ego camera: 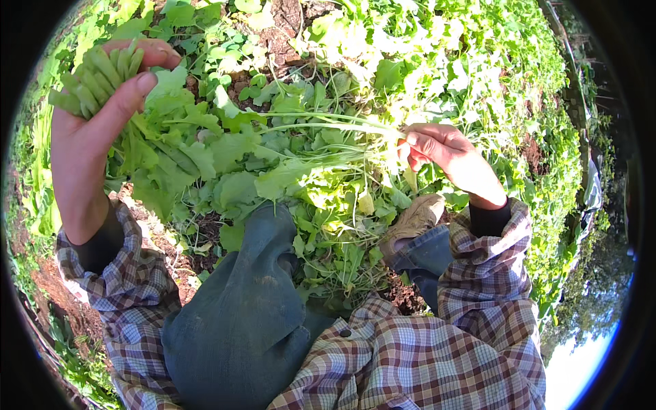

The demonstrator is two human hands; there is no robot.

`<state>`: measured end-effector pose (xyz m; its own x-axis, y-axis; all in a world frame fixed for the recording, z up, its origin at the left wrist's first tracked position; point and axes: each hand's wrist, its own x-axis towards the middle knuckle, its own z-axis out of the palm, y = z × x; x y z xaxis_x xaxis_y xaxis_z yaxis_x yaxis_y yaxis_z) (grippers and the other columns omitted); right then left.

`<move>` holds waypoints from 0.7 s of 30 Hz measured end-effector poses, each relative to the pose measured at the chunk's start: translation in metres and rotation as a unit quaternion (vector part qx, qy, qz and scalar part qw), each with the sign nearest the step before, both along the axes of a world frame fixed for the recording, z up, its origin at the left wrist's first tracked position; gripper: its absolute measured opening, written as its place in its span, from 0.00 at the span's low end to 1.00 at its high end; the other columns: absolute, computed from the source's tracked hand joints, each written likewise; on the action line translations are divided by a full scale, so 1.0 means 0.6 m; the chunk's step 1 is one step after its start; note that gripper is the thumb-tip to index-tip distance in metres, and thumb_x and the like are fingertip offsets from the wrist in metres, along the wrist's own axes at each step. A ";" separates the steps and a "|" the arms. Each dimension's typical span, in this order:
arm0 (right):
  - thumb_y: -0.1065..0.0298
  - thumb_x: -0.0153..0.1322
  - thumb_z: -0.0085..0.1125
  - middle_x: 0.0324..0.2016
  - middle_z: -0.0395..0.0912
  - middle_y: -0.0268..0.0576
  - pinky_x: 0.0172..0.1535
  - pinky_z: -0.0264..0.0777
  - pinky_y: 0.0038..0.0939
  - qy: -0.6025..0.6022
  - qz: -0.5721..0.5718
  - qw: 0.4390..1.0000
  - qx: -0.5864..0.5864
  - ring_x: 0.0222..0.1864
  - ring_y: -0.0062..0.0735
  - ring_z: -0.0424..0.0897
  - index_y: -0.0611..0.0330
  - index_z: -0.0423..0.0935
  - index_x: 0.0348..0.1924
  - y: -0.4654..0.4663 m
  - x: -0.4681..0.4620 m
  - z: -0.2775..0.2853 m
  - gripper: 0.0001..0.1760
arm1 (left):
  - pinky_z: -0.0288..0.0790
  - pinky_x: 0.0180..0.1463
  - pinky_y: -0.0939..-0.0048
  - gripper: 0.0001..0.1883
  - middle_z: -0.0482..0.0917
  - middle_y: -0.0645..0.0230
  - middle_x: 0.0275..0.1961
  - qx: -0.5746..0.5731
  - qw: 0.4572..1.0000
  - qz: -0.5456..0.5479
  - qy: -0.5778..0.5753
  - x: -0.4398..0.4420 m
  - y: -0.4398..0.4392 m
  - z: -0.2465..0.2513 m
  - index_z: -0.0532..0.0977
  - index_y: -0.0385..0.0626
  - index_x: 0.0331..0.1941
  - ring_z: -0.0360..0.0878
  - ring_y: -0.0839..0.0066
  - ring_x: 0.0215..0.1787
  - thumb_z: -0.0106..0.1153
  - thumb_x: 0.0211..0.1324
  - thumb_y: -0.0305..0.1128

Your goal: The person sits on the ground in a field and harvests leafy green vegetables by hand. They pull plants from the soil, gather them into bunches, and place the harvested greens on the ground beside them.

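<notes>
At the upper left, my left hand (97, 113) grips a thick bunch of leafy greens (100, 77), with the pale stem ends bundled above the palm and the leaves hanging below and to the right. My right hand (443, 151), right of centre, pinches the ends of a few long thin stems (333, 125) between thumb and fingers. Those stems stretch leftward toward broad green leaves. Beneath and between both hands lies a loose heap of leaves and thin stems (328, 189), some of them yellowed.
Leafy plants (528, 77) cover the ground above and to the right. Brown soil (282, 36) shows between them. My knee in dark trousers (236, 302) is at lower centre, and my tan shoe (417, 220) touches the greenery. Pale sheeting (592, 189) lies along the right edge.
</notes>
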<state>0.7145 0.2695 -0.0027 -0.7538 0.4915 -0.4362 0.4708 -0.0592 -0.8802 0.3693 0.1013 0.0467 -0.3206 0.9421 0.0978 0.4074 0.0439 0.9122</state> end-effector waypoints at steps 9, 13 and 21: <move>0.61 0.76 0.51 0.25 0.76 0.32 0.40 0.68 0.21 0.059 -0.123 0.990 -0.046 0.30 0.18 0.73 0.67 0.79 0.48 -0.021 0.095 0.061 0.18 | 0.70 0.52 0.74 0.05 0.81 0.63 0.39 0.057 0.998 -0.009 -0.037 0.026 -0.060 0.112 0.74 0.38 0.40 0.78 0.76 0.44 0.56 0.60 0.24; 0.62 0.76 0.48 0.23 0.74 0.33 0.38 0.66 0.23 0.091 -0.008 0.988 0.125 0.29 0.18 0.70 0.65 0.80 0.37 -0.052 0.082 0.131 0.16 | 0.70 0.45 0.78 0.10 0.83 0.68 0.37 -0.021 0.992 -0.119 0.030 0.106 -0.016 0.149 0.78 0.38 0.43 0.78 0.82 0.39 0.59 0.57 0.24; 0.60 0.66 0.52 0.26 0.79 0.50 0.35 0.73 0.42 0.072 0.063 0.852 0.514 0.30 0.49 0.80 0.60 0.80 0.33 -0.101 0.037 0.231 0.13 | 0.72 0.43 0.72 0.17 0.81 0.60 0.35 -0.045 0.920 -0.319 0.224 0.273 0.067 0.162 0.76 0.37 0.45 0.79 0.72 0.37 0.62 0.54 0.35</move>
<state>0.7370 0.2092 0.1358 -0.8387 0.4688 0.2772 0.2992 0.8219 -0.4848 0.5330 0.1414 0.1440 0.3531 0.9356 -0.0029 0.7114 -0.2664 0.6503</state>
